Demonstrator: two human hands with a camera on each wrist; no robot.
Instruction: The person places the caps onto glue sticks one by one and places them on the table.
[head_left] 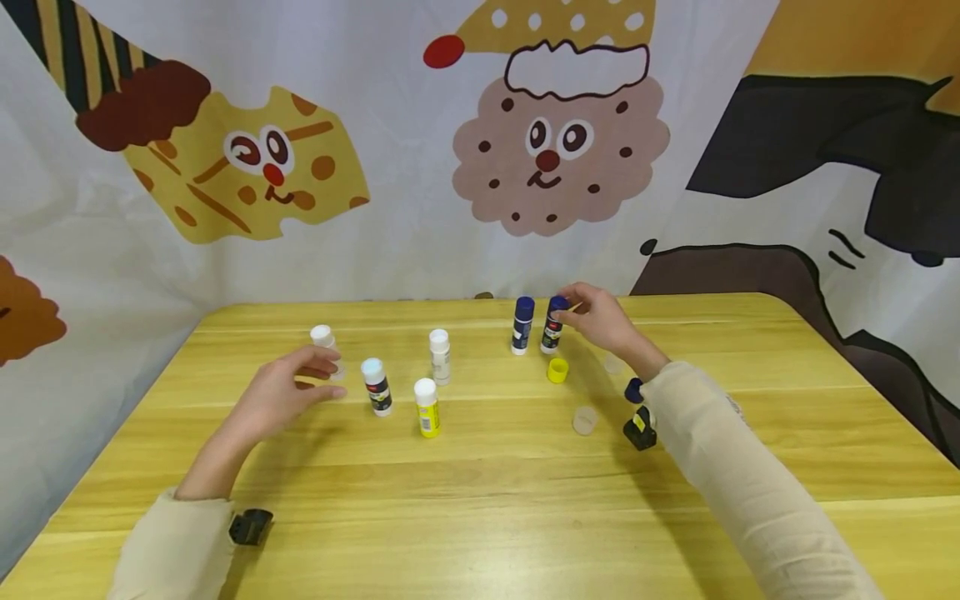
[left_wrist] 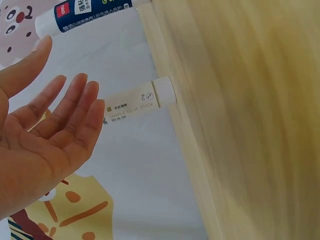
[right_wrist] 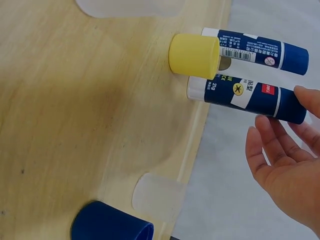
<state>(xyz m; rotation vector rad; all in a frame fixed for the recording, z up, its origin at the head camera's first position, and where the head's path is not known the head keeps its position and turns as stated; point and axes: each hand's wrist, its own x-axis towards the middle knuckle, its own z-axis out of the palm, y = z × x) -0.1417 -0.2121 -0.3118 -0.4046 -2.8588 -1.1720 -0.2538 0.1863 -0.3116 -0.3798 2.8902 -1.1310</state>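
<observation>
At the table's back, my right hand (head_left: 596,317) pinches the blue cap of a navy-labelled glue stick (right_wrist: 240,96) standing upright. Thumb and fingertips meet the cap's sides in the right wrist view. Close to its left stands another glue stick (head_left: 522,327) with a blue cap. My left hand (head_left: 281,392) hovers with fingers loosely bent and nothing held, beside a white glue stick (left_wrist: 140,100) that its fingers partly hide. To that hand's right stand a navy-labelled glue stick (head_left: 377,387) with a pale top, a yellow glue stick (head_left: 427,408) and another white glue stick (head_left: 440,358).
A yellow cap (head_left: 557,370) sits in front of the blue-capped sticks. Nearer the right forearm are two translucent caps, one (head_left: 585,420) closer to me, and a loose blue cap (right_wrist: 111,221). A printed curtain (head_left: 405,167) hangs behind the wooden table (head_left: 480,517).
</observation>
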